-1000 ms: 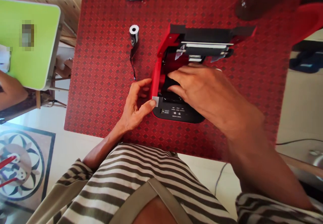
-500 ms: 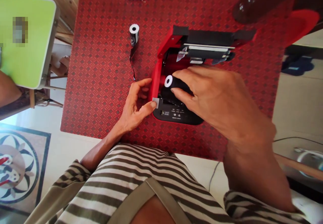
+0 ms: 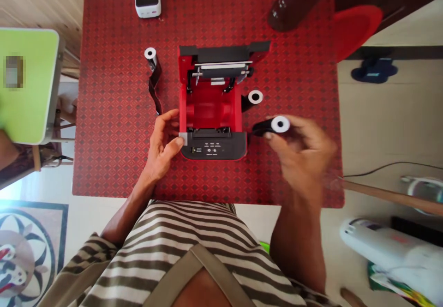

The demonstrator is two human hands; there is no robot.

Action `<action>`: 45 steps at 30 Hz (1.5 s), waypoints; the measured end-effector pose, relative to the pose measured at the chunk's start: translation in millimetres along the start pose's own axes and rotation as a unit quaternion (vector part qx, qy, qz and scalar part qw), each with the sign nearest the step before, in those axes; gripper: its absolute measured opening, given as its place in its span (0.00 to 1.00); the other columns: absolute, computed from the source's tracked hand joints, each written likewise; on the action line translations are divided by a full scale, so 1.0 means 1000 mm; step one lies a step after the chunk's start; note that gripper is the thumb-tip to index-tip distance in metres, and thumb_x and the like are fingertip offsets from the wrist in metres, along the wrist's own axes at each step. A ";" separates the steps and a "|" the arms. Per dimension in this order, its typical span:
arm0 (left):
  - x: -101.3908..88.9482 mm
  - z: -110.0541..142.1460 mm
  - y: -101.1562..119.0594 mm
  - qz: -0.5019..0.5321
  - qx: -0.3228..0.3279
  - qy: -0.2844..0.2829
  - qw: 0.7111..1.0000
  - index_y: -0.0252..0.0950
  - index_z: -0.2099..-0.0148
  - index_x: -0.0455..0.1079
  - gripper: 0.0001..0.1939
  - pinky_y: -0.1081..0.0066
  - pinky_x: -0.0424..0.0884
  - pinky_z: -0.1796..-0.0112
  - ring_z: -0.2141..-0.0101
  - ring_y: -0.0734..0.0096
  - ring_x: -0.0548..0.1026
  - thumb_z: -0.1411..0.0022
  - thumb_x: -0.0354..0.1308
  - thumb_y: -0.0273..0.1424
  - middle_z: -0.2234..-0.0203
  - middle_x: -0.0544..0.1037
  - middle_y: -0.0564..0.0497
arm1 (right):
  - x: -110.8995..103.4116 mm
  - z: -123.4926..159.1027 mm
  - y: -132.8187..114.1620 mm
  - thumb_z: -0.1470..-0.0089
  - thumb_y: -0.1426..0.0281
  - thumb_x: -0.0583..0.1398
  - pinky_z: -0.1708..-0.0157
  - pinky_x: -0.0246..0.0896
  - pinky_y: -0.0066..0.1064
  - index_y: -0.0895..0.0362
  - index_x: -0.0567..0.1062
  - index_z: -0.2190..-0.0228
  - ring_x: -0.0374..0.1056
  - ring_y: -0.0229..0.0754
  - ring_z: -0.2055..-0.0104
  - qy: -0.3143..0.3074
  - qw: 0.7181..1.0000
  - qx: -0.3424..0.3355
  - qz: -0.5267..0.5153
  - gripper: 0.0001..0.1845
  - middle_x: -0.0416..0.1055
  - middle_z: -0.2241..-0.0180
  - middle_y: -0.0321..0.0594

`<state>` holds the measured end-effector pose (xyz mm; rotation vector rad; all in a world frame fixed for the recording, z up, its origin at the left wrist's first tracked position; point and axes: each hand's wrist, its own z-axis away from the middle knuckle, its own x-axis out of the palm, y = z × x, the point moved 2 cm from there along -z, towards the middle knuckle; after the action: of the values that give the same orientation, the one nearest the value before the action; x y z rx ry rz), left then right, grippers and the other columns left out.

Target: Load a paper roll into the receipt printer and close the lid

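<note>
A red and black roll-fed printer (image 3: 219,147) stands on the table with its lid (image 3: 224,51) raised, and its red paper bay (image 3: 212,113) shows no roll inside. My left hand (image 3: 162,147) grips the printer's front left corner, thumb on the grey patch on top and fingers along the side. To the right of the printer, my right hand (image 3: 304,145) holds a paper roll (image 3: 279,124), black outside with a white end, its loose black tail toward the printer. A second such roll (image 3: 255,97) lies beside the printer's right wall. Another roll (image 3: 150,55) stands to the left, its black strip unwound.
A white device (image 3: 148,2) with white cables is at the back left of the red patterned table (image 3: 117,159). A dark cylindrical object (image 3: 290,2) lies at the back right, near a red chair (image 3: 360,30). A green table (image 3: 31,104) stands at left.
My right hand has lifted the paper roll out of the printer's bay and moved it right, past the side wall. My left hand stays on the printer's corner. The view has shifted.
</note>
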<state>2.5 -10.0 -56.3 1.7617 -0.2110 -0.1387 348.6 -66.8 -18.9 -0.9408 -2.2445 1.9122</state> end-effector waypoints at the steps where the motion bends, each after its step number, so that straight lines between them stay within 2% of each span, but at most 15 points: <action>1: -0.001 -0.002 0.000 0.002 0.005 -0.004 1.000 0.49 0.20 0.80 0.37 0.55 0.86 0.47 0.46 0.52 0.88 0.18 0.74 0.62 0.40 0.89 0.44 | 0.007 0.005 0.005 0.34 0.51 0.82 0.41 0.92 0.60 0.42 0.92 0.47 0.92 0.57 0.48 -0.012 1.000 0.012 -0.002 0.18 0.94 0.50 0.40; 5: -0.001 -0.006 0.001 0.000 0.012 -0.005 1.000 0.49 0.21 0.81 0.38 0.56 0.88 0.50 0.47 0.52 0.89 0.19 0.73 0.64 0.39 0.90 0.43 | 0.023 0.020 0.008 0.31 0.56 0.76 0.41 0.91 0.56 0.44 0.92 0.46 0.92 0.55 0.49 -0.080 0.996 0.029 0.011 0.16 0.95 0.49 0.39; 11: 0.000 -0.006 0.000 0.007 0.025 0.002 1.000 0.51 0.21 0.82 0.35 0.56 0.89 0.49 0.46 0.53 0.91 0.17 0.73 0.63 0.37 0.91 0.44 | 0.024 0.022 0.013 0.30 0.61 0.73 0.42 0.90 0.55 0.42 0.92 0.43 0.91 0.54 0.51 -0.142 0.989 0.020 0.042 0.16 0.95 0.48 0.38; 14: 0.000 -0.006 0.001 0.010 0.027 0.002 1.000 0.51 0.20 0.83 0.35 0.57 0.89 0.49 0.45 0.53 0.91 0.17 0.73 0.62 0.37 0.92 0.45 | 0.017 0.023 0.013 0.30 0.62 0.74 0.38 0.90 0.59 0.42 0.91 0.37 0.93 0.56 0.49 -0.168 0.985 0.016 0.035 0.22 0.95 0.43 0.40; 18: 0.001 -0.006 0.003 0.023 0.027 -0.005 0.999 0.51 0.20 0.83 0.33 0.58 0.89 0.50 0.46 0.54 0.92 0.16 0.72 0.59 0.37 0.92 0.45 | -0.006 0.017 0.009 0.34 0.59 0.79 0.36 0.92 0.63 0.42 0.90 0.31 0.94 0.57 0.47 -0.181 0.982 0.060 0.005 0.32 0.95 0.38 0.43; 22: 0.003 -0.006 0.004 0.025 0.024 -0.005 0.999 0.50 0.20 0.83 0.34 0.58 0.88 0.52 0.48 0.55 0.92 0.16 0.72 0.59 0.37 0.92 0.44 | -0.018 -0.012 0.012 0.29 0.58 0.77 0.37 0.93 0.60 0.42 0.92 0.36 0.94 0.57 0.44 -0.136 0.988 0.068 0.006 0.22 0.96 0.43 0.44; 24: 0.004 -0.005 0.004 0.027 0.025 -0.002 0.999 0.49 0.20 0.83 0.34 0.59 0.88 0.53 0.48 0.55 0.91 0.16 0.72 0.59 0.38 0.92 0.44 | -0.007 -0.032 0.021 0.30 0.60 0.79 0.35 0.92 0.59 0.42 0.92 0.37 0.93 0.58 0.42 -0.110 0.992 0.053 0.012 0.22 0.95 0.42 0.46; 28: 0.004 -0.004 0.004 0.020 0.016 0.004 1.000 0.48 0.20 0.82 0.36 0.58 0.88 0.53 0.48 0.54 0.91 0.17 0.72 0.60 0.38 0.92 0.43 | 0.033 -0.063 0.042 0.41 0.61 0.83 0.39 0.92 0.60 0.43 0.89 0.36 0.91 0.61 0.39 -0.102 0.995 0.005 0.016 0.33 0.93 0.38 0.44; 31: 0.003 -0.004 0.004 0.023 0.019 -0.001 1.000 0.47 0.19 0.82 0.36 0.58 0.88 0.52 0.47 0.54 0.90 0.17 0.73 0.59 0.39 0.91 0.43 | 0.055 -0.070 0.051 0.42 0.57 0.83 0.43 0.90 0.60 0.44 0.90 0.43 0.90 0.58 0.49 -0.095 0.995 -0.013 0.037 0.27 0.94 0.45 0.41; 34: 0.001 -0.004 0.003 0.022 0.020 -0.013 0.999 0.47 0.19 0.81 0.36 0.59 0.88 0.52 0.48 0.55 0.89 0.17 0.73 0.58 0.40 0.90 0.43 | 0.060 -0.071 0.051 0.39 0.53 0.81 0.44 0.89 0.59 0.44 0.89 0.48 0.87 0.56 0.54 -0.086 0.995 -0.019 0.052 0.21 0.92 0.52 0.38; 38: 0.000 -0.004 0.002 0.026 0.019 -0.024 0.999 0.48 0.18 0.80 0.35 0.58 0.88 0.51 0.48 0.54 0.89 0.16 0.73 0.58 0.39 0.90 0.42 | 0.034 -0.074 0.025 0.39 0.46 0.80 0.46 0.89 0.55 0.44 0.87 0.50 0.85 0.53 0.54 -0.048 0.998 -0.021 0.029 0.23 0.88 0.55 0.37; 41: 0.000 -0.003 0.003 0.021 0.009 -0.026 0.999 0.49 0.18 0.79 0.36 0.55 0.87 0.50 0.50 0.54 0.89 0.16 0.73 0.60 0.39 0.90 0.42 | -0.004 -0.070 -0.023 0.38 0.45 0.79 0.43 0.87 0.59 0.40 0.89 0.50 0.85 0.57 0.50 -0.019 0.998 -0.050 0.010 0.22 0.87 0.53 0.39; 42: -0.001 -0.002 0.003 0.018 0.005 -0.026 0.999 0.49 0.18 0.79 0.37 0.54 0.87 0.49 0.49 0.53 0.88 0.16 0.74 0.61 0.39 0.90 0.42 | -0.016 -0.067 -0.043 0.35 0.46 0.77 0.41 0.86 0.61 0.37 0.90 0.49 0.85 0.60 0.47 -0.032 0.998 -0.062 0.002 0.17 0.87 0.52 0.40; 43: -0.001 -0.002 0.003 0.015 0.001 -0.025 1.000 0.49 0.18 0.79 0.38 0.53 0.88 0.48 0.48 0.52 0.88 0.17 0.74 0.61 0.39 0.90 0.42 | -0.026 -0.062 -0.062 0.29 0.51 0.73 0.33 0.83 0.64 0.34 0.91 0.44 0.85 0.63 0.40 -0.076 0.996 -0.047 0.009 0.15 0.87 0.47 0.41; 45: -0.002 0.000 0.003 0.011 -0.008 -0.023 1.000 0.49 0.18 0.79 0.38 0.51 0.88 0.46 0.45 0.49 0.88 0.17 0.75 0.62 0.39 0.89 0.42 | -0.042 -0.054 -0.101 0.25 0.55 0.69 0.38 0.83 0.64 0.30 0.93 0.43 0.85 0.66 0.41 -0.126 0.991 -0.051 0.021 0.15 0.85 0.49 0.43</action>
<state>0.0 -10.0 -53.5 1.7406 -0.2617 -0.1651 363.3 -44.4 100.1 -0.8040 -2.5001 2.0558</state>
